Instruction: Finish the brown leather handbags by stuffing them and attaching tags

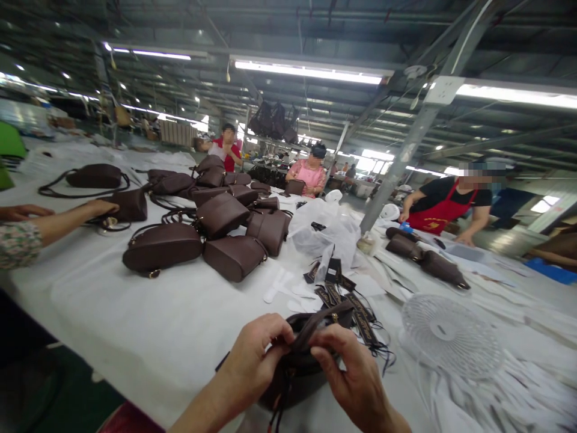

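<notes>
The left hand (pixel 264 343) is bent nearly closed, its thumb and fingertips pinching the near edge of a dark brown bag (pixel 295 388) at its opening. The right hand (pixel 349 373) is curled at the other side of that opening, thumb and forefinger almost meeting on the edge, with the palm partly hollow. So the bag sits directly between and below the two hands, its mouth facing up, and a dark band runs across the opening just above the right hand's fingers. Thin dark cords hang down the bag's front, between the wrists.

Just beyond the right hand, black tags (pixel 360 313) with gold lettering and loose strings lie in a loose pile. Farther past them is a crumpled heap of clear plastic (pixel 322 231), and small white pieces (pixel 282 285) lie on the white tabletop (pixel 112 313) ahead of the left hand. To the right of the right hand, well apart from it, stands a white fan (pixel 451 334), and more brown bags (pixel 433 267) lie beyond that.

Ahead and to the left of the left hand is a big heap of finished-looking brown bags (pixel 223 213). Farther left of that hand, a co-worker's hand (pixel 101 209) touches another brown bag (pixel 128 205). Far ahead of the right hand, a person in a red apron (pixel 439 207) leans over the table
</notes>
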Available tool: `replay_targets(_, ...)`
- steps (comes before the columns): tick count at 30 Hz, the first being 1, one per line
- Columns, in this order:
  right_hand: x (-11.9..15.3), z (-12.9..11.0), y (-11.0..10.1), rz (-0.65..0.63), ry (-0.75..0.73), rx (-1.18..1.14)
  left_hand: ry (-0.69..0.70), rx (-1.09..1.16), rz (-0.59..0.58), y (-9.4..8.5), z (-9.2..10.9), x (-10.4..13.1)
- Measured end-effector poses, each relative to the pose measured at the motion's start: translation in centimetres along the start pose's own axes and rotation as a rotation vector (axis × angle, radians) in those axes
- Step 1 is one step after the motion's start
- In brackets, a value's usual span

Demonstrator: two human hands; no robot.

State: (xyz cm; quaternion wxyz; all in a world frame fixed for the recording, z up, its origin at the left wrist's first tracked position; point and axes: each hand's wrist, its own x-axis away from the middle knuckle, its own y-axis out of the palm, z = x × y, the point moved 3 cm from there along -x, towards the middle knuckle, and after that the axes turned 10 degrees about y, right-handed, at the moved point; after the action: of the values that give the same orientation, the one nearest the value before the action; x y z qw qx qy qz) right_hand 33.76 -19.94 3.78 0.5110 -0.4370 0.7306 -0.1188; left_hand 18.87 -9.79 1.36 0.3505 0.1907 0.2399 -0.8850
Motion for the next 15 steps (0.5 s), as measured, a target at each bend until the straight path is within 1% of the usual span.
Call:
replay_targets(1, -0.2, -0.1, -0.1, 0.01, -0.026, 0.012, -0.006, 0.0, 0.001, 0.1, -0.1, 0.0)
replay_targets(3, -1.0, -0.7, -0.3, -0.041, -0.107, 0.098, -0.019, -0.005, 0.0, 0.2, -0.1, -0.1)
replay_targets(5, -2.3, -1.6, -0.4, -0.121, -0.198, 0.255, -0.022, -0.005, 0.005, 0.2, -0.1, -0.3)
replay_targets(8, -4.3, -2.8, -0.5, -0.169, -0.281, 0.453, 0.019, -0.007, 0.06, 0.0, -0.1, -0.7)
replay_targets(11, -5.3, -2.6, -0.1, -0.266, -0.292, 0.455, 0.09, 0.016, 0.132, -0.2, -0.4, -0.9)
replay_targets(13, -5.6, -1.8, 0.6, -0.38, -0.256, 0.421, 0.082, 0.071, 0.148, -0.4, -0.8, -0.9)
replay_targets(15, -5.9, -0.9, 1.3, -0.496, -0.205, 0.412, 0.044, 0.162, 0.124, -0.7, -1.3, -0.7)
